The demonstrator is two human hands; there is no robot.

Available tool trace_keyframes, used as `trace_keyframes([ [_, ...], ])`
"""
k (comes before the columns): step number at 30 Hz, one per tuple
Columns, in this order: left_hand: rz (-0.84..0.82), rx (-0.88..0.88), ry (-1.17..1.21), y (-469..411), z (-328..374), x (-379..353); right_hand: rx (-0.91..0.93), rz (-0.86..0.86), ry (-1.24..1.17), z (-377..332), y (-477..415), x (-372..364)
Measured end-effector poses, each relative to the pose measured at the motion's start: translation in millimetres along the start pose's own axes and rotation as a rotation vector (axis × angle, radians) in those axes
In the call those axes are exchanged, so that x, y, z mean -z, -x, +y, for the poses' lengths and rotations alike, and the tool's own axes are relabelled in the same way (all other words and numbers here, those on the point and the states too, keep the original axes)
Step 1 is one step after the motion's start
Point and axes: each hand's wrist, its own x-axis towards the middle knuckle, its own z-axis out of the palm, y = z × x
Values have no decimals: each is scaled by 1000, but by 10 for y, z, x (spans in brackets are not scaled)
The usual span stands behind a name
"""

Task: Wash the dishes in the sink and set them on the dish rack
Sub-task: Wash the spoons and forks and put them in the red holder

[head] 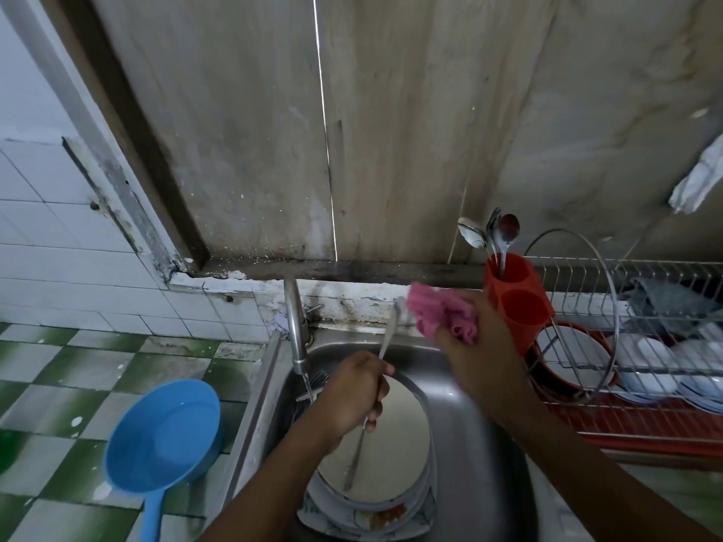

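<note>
My left hand [352,393] has its fingers curled round the cutlery [385,338], above the plates [395,444] in the sink [465,389], beside the tap [295,318] at its back-left corner. My right hand [481,361] pinches the pink cloth [438,312]. I'd wipe down each handle, then rinse.

The scene is dim and flat, with soft, cool light and faint shadows. A thin bright slit [324,123] glows in the grey wooden board wall [234,131]. Dull glare sits on the stainless steel sink [457,389]. Wide-angle curvature bends the edges. The right hand [481,357] and its pink cloth [442,314] are motion-blurred.
</note>
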Motion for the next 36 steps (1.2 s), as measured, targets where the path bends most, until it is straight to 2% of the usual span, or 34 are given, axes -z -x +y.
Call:
trace_keyframes([
  [2, -39, -4, -59, -10, 78, -7, 300, -276, 182, -4, 70, -51],
  [4, -55, -32, -141, -5, 128, -40, 481, -349, 392, 127, 36, -42],
  [5, -53, -28, -147, -2, 128, -42, 489, -306, 444, 197, -21, -48],
  [7, -61, -12, -141, -7, 133, -50, 344, -197, 446, 240, -68, -51],
  [8, -64, -17, -149, -9, 128, -44, 317, -209, 406, 228, -36, -107],
  [11, -78, -79, -214, -29, 98, -16, 451, -299, 394, 254, 131, -238],
  [13, -50, -82, -234, -29, 57, -22, 460, -278, 423, 315, 4, -205],
  [16, -15, -17, -178, -37, 50, -46, 278, -120, 450, 272, -108, -183],
  [20, 20, -92, -263, -13, 75, -21, 443, -295, 478, 209, 174, -278],
  [21, 22, -90, -220, 4, 67, -14, 450, -306, 490, 294, 103, -246],
  [23, 39, -48, -99, 20, 43, -19, 355, -252, 420, 394, -162, -227],
  [26, 89, -74, -124, 20, -35, -50, -16, -29, 226, 301, -365, -132],
  [28, 113, -145, -209, 7, -89, -73, -322, -13, -2, 289, -390, -78],
  [31, 230, -390, -525, -58, -198, -76, -704, -96, -531, 285, -356, -37],
  [33, 308, -535, -711, -113, -224, -84, -797, -127, -758, 230, -312, -19],
  [36, 351, -609, -864, -146, -200, -111, -790, -64, -842, 136, -251, 69],
])
